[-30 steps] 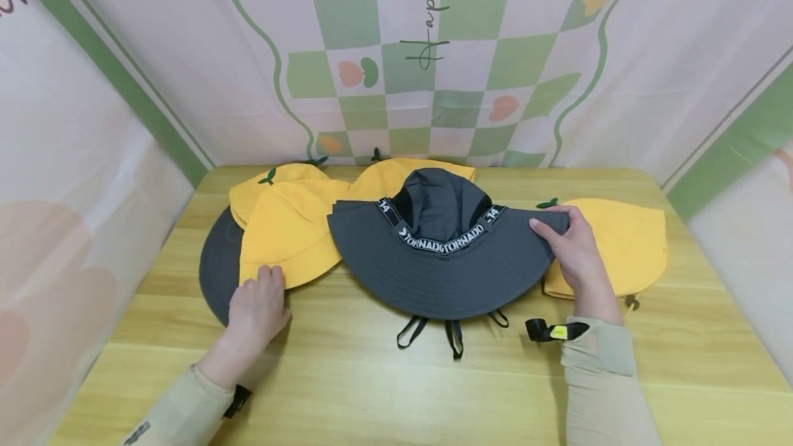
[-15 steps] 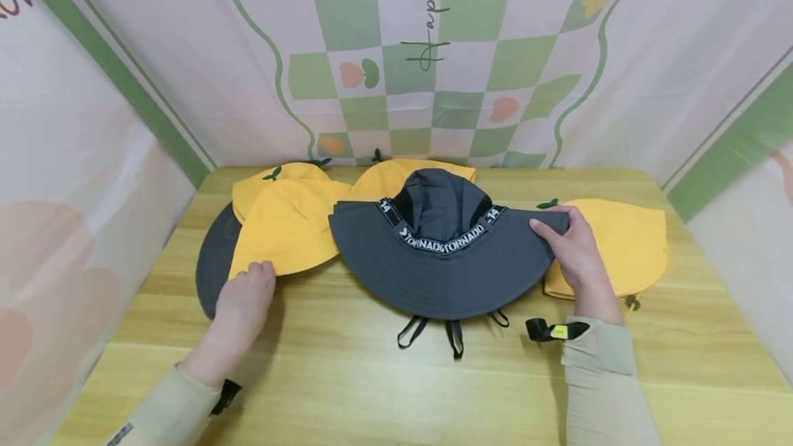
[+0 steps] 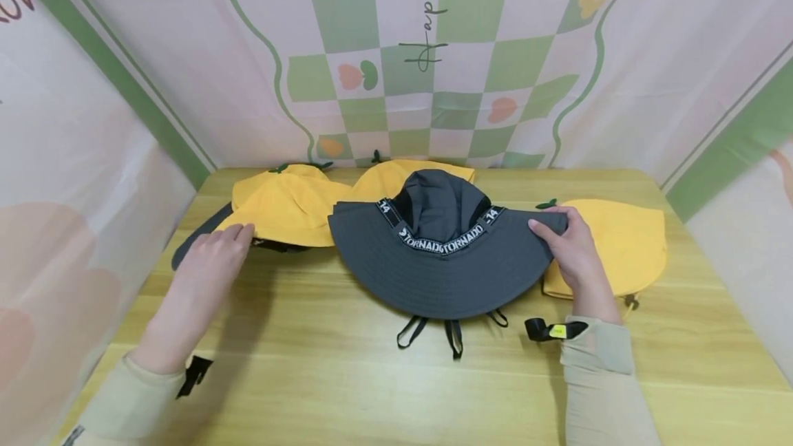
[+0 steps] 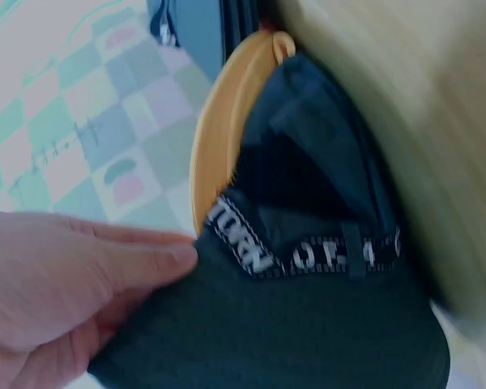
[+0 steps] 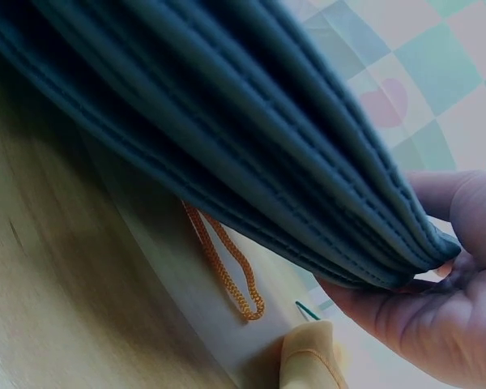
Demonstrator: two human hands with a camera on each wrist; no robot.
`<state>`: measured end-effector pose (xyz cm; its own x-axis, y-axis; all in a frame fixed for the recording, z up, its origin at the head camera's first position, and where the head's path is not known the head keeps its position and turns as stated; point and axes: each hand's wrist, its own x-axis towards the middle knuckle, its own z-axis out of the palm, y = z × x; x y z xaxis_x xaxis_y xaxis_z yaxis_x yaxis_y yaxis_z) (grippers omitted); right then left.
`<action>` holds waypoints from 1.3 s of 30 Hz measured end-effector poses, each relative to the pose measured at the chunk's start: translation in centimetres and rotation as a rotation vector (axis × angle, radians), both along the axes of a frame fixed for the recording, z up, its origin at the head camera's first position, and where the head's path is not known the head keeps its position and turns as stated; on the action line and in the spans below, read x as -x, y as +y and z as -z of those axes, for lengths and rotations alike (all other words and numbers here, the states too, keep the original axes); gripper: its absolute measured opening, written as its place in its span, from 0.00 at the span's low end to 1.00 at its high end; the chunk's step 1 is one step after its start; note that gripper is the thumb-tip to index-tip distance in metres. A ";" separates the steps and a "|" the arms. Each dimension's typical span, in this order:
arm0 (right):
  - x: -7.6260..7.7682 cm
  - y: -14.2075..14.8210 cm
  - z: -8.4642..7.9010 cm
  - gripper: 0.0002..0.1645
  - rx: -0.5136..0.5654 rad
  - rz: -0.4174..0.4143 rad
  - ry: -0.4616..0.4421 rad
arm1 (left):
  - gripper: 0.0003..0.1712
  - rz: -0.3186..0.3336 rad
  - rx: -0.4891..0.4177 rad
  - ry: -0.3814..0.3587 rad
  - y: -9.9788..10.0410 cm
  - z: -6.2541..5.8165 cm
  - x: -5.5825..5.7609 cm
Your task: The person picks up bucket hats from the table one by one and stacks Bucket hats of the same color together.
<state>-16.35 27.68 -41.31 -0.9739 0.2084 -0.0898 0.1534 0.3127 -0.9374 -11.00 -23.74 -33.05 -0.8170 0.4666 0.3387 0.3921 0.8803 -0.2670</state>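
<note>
On the left, my left hand (image 3: 204, 260) pinches the front edge of a yellow sprout bucket hat (image 3: 285, 208), lifted and tilted back. A dark grey sun hat (image 3: 199, 236) shows beneath it; in the left wrist view the thumb presses this sun hat's brim (image 4: 283, 332), with yellow fabric behind. At the centre sits a stack of dark grey wide-brimmed sun hats (image 3: 446, 284) with a TORNADO band. My right hand (image 3: 576, 246) grips the right end of their brims, thumb on top. Several stitched layers (image 5: 251, 154) lie together in the right wrist view.
Another yellow hat (image 3: 396, 177) stands behind the stack. To the right lies a folded yellow hat (image 3: 619, 239) with a cord toggle. Black straps (image 3: 455, 339) hang out in front of the stack onto the wooden table (image 3: 384, 398). A printed curtain (image 3: 347, 19) closes off the back.
My left hand has moved left and away from me, raising and tipping the yellow hat's front edge so that a dark underside shows. My right hand and the central stack have stayed put.
</note>
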 end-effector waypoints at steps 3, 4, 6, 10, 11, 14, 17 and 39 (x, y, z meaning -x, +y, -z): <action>0.0 0.0 0.0 0.15 0.000 0.001 -0.002 | 0.14 0.034 0.016 0.034 -0.7 -0.5 0.5; 0.0 0.0 0.1 0.15 0.000 0.000 -0.004 | 0.14 0.036 0.021 0.048 -0.9 -0.7 0.6; 0.1 0.0 0.1 0.15 0.004 0.000 -0.010 | 0.14 0.034 0.019 0.071 -1.2 -1.1 0.9; 0.1 0.0 0.2 0.15 0.003 -0.004 -0.017 | 0.13 0.003 0.011 0.111 -1.8 -1.9 1.1; 0.1 0.0 0.2 0.15 0.003 -0.005 -0.017 | 0.13 -0.004 0.006 0.122 -1.9 -2.1 1.2; 0.1 0.1 0.3 0.15 0.001 -0.006 -0.013 | 0.11 -0.020 0.001 0.169 -2.3 -2.7 1.4; 0.1 0.1 0.3 0.14 0.004 -0.006 -0.011 | 0.11 -0.020 0.007 0.222 -2.6 -3.0 1.6; 0.2 0.0 0.2 0.14 0.016 -0.003 -0.008 | 0.09 0.099 -0.092 0.337 -4.6 1.1 4.8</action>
<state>-16.55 27.64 -41.53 -0.9738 0.2039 -0.1006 0.1597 0.2984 -0.9410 -15.81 -28.33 -34.13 -0.6044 0.4930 0.6258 0.3801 0.8688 -0.3174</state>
